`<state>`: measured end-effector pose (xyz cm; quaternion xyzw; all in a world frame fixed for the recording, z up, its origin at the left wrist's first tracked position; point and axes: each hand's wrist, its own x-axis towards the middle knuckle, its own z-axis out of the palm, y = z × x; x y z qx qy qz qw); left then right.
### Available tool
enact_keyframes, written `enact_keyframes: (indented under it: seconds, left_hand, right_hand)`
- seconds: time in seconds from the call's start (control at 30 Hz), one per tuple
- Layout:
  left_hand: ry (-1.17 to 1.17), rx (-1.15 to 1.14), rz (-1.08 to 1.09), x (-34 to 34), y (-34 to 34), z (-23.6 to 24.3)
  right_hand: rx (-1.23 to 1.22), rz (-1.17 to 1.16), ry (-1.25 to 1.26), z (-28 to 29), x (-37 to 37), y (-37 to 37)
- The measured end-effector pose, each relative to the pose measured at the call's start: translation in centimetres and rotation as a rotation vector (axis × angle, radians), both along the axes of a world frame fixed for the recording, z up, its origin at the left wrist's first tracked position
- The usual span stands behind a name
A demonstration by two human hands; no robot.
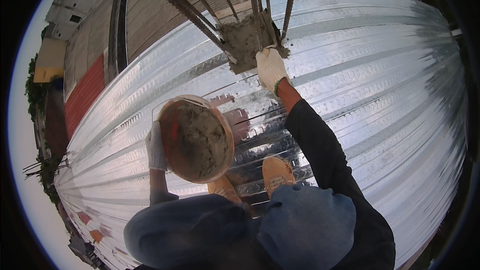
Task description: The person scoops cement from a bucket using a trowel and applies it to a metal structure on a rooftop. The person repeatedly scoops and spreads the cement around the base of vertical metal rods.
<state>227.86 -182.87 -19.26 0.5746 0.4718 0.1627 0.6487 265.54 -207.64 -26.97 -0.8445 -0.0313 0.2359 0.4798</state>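
My left hand [156, 147], in a white knit glove, grips the left side of an orange bucket [171, 137]. Wet grey concrete mix [202, 137] lies inside, and the bucket tilts so its mouth faces up toward me. My right hand [271, 66], gloved the same way, is closed at the near edge of a patch of wet concrete [239, 40]. Whatever it grips is hidden behind the fingers. Several ribbed steel bars [291, 5] rise out of that patch, one of them close to my right hand.
Shiny corrugated metal sheeting [370, 85] spreads all around, with raised ribs. My tan shoes [278, 172] stand on it, knees bent close behind the bucket. Beyond lie a grey roof [155, 15] and a red roof panel [85, 97]. Reddish scraps [96, 235] lie at lower left.
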Motion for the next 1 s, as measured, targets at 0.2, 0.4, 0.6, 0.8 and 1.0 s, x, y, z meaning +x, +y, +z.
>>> enact_keyframes:
  seconds: [0.2, 0.4, 0.6, 0.8, 1.0]
  left_hand:
    - [0.032, 0.04, 0.008, -1.1, 0.9, -0.3]
    - [0.022, 0.047, -0.018, -0.3, 0.6, -0.5]
    - [0.037, 0.014, 0.014, -0.1, 0.3, 0.0]
    - [0.01, 0.038, -0.015, -0.1, 0.4, -0.4]
    - [0.024, 0.031, 0.02, 0.6, -0.4, 0.2]
  right_hand:
    - [0.15, -0.134, 0.049, -1.0, -1.8, 0.7]
    - [0.241, -0.146, 0.065, -0.6, -5.5, -2.3]
    - [0.369, 0.079, 0.205, 4.4, -1.5, -5.2]
    - [0.254, 0.325, 0.489, 7.6, 5.4, -5.0]
    - [0.192, 0.518, 0.59, 8.2, 9.1, -5.6]
